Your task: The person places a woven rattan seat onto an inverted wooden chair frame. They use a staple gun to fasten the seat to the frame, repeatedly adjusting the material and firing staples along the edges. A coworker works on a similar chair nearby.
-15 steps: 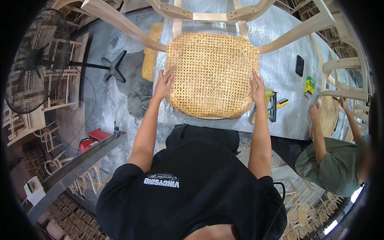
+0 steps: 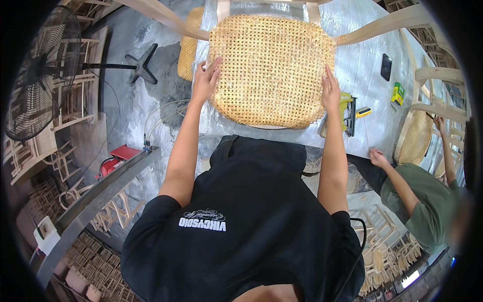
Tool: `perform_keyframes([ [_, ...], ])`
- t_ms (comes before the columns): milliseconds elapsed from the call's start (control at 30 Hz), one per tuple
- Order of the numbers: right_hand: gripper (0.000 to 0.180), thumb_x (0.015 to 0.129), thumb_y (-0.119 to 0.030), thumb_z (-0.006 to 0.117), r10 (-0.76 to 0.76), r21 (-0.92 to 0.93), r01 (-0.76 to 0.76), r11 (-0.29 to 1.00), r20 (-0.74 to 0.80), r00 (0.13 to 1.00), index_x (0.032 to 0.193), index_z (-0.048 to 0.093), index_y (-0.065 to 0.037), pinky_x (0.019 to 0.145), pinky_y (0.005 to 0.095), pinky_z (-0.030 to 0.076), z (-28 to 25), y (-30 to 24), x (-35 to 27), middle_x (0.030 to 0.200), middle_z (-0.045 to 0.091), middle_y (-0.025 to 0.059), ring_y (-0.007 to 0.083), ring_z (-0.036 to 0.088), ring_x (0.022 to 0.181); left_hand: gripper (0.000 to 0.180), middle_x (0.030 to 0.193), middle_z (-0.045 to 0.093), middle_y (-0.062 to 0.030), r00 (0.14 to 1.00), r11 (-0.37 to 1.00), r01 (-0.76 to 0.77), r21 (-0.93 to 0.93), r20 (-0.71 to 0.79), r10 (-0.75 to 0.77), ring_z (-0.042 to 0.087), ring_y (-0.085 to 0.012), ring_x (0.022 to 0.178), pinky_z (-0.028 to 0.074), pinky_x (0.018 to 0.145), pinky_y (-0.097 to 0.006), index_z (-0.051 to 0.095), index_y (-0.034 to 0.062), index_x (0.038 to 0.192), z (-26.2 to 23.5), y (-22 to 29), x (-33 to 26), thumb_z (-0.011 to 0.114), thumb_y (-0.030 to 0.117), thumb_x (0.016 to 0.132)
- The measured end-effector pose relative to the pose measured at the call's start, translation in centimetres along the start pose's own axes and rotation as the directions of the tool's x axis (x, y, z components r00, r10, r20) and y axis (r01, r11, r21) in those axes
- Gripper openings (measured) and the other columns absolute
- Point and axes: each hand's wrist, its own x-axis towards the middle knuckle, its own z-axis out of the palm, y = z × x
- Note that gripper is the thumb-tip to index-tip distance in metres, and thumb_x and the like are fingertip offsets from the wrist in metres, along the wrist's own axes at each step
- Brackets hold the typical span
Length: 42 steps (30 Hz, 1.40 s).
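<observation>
A woven cane sheet point(image 2: 269, 70) lies over the seat of a pale wooden chair, whose legs point(image 2: 387, 25) stretch away from me. A thin strip of the seat's rim point(image 2: 269, 127) shows under the near edge. My left hand point(image 2: 205, 83) is at the sheet's left edge, its fingertips on the weave. At the right edge my right hand point(image 2: 330, 90) holds the sheet with fingers stretched along its side. The undersides of both hands are hidden. Beside my right wrist lies a green and black staple gun point(image 2: 348, 115), with a yellow utility knife point(image 2: 363, 112) next to it.
A black phone point(image 2: 386, 67) and a green-yellow box point(image 2: 397, 94) lie on the plastic-covered table point(image 2: 365, 45). At right a co-worker point(image 2: 422, 201) handles another cane seat point(image 2: 415, 138). More cane point(image 2: 187, 58) lies behind at left. A fan point(image 2: 43, 75) and metal beam point(image 2: 95, 211) stand left.
The chair, cane sheet and both my hands sit higher in the view and look slightly larger. The co-worker's left hand has moved away from their seat, toward the table's near edge.
</observation>
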Motion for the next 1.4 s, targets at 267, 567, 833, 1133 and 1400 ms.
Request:
perform_keyframes([
  [267, 0.044, 0.106, -0.024, 0.053, 0.026, 0.064, -0.026, 0.998, 0.005, 1.000, 0.149, 0.051, -0.019, 0.107, 0.0399, 0.043, 0.4, -0.7, 0.1, 0.138, 0.060, 0.0178, 0.0330, 0.058, 0.121, 0.061, 0.150, 0.050, -0.0185, 0.996, 0.911, 0.007, -0.412, 0.083, 0.030, 0.049, -0.0310, 0.138, 0.041, 0.113, -0.039, 0.049, 0.0222, 0.151, -0.4, -1.0, 0.1, 0.071, 0.021, 0.094],
  [567, 0.045, 0.105, -0.021, 0.055, 0.029, 0.122, -0.030, 0.992, 0.007, 1.000, 0.149, 0.051, -0.013, 0.111, 0.0387, 0.041, 0.3, 0.3, 0.0, 0.145, 0.057, 0.0149, 0.0303, 0.053, 0.134, 0.077, 0.155, 0.046, -0.0132, 0.975, 0.929, 0.141, -0.343, 0.213, -0.070, 0.042, -0.0260, 0.144, 0.034, 0.119, -0.039, 0.047, 0.0161, 0.152, -0.7, 0.1, 0.4, 0.083, 0.025, 0.084],
  [833, 0.045, 0.105, -0.021, 0.055, 0.043, 0.149, -0.049, 0.988, 0.042, 0.998, 0.149, 0.051, -0.011, 0.114, 0.0374, 0.039, -0.1, 0.4, 0.2, 0.148, 0.054, 0.0136, 0.0288, 0.051, 0.138, 0.078, 0.149, 0.054, -0.0123, 0.977, 0.959, 0.094, -0.268, 0.210, -0.037, 0.047, -0.0299, 0.141, 0.024, 0.124, -0.045, 0.050, 0.0198, 0.150, -0.9, -0.2, 0.8, 0.084, 0.035, 0.082],
  [1133, 0.046, 0.104, -0.021, 0.056, 0.052, 0.184, -0.061, 0.981, 0.053, 0.997, 0.149, 0.050, -0.010, 0.115, 0.0364, 0.037, 0.0, 0.1, 0.4, 0.150, 0.053, 0.0132, 0.0277, 0.048, 0.140, 0.086, 0.149, 0.054, -0.0144, 0.991, 0.977, 0.021, -0.212, 0.135, 0.008, 0.048, -0.0324, 0.140, 0.026, 0.123, -0.047, 0.046, 0.0252, 0.153, -0.9, -0.5, 0.7, 0.085, 0.043, 0.079],
  [1400, 0.047, 0.105, -0.023, 0.055, 0.066, 0.189, -0.075, 0.979, 0.054, 0.996, 0.149, 0.050, -0.010, 0.116, 0.0366, 0.036, -0.1, 0.0, 0.2, 0.150, 0.053, 0.0136, 0.0276, 0.048, 0.141, 0.081, 0.146, 0.041, -0.0217, 0.991, 0.991, 0.081, -0.102, 0.116, -0.069, 0.044, -0.0376, 0.135, 0.045, 0.107, -0.045, 0.052, 0.0329, 0.149, -1.2, -0.7, 0.4, 0.086, 0.047, 0.076],
])
